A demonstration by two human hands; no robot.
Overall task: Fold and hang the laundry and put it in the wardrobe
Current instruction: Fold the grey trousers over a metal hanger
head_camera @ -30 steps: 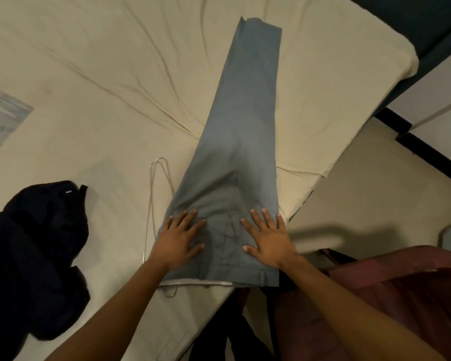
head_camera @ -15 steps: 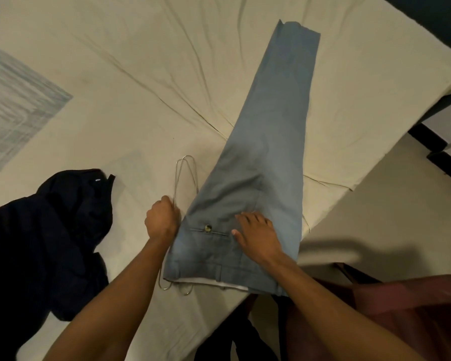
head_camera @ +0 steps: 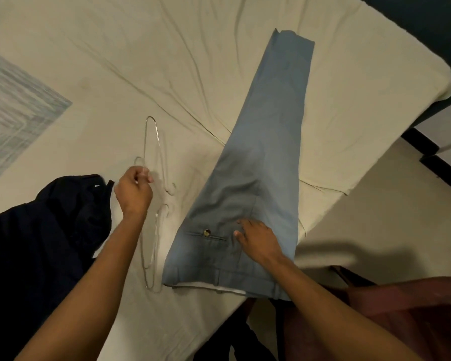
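Our left hand (head_camera: 133, 191) pinches the thin wire hanger (head_camera: 151, 204); our right hand (head_camera: 255, 237), seemingly flat, presses folded grey-blue trousers (head_camera: 258, 165) near the bed's (head_camera: 115, 61) front edge.

From my feed, my left hand (head_camera: 133, 190) pinches the wire hanger (head_camera: 151, 204) by its hook, just beside the folded blue trousers (head_camera: 261, 162) on the bed (head_camera: 115, 61). My right hand (head_camera: 258, 239) rests flat near the waistband. A dark garment (head_camera: 42, 230) lies left.

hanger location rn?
Head view, left of centre: the wire hanger lies on the bedsheet between the dark garment and the blue trousers, left hand gripping its hook.
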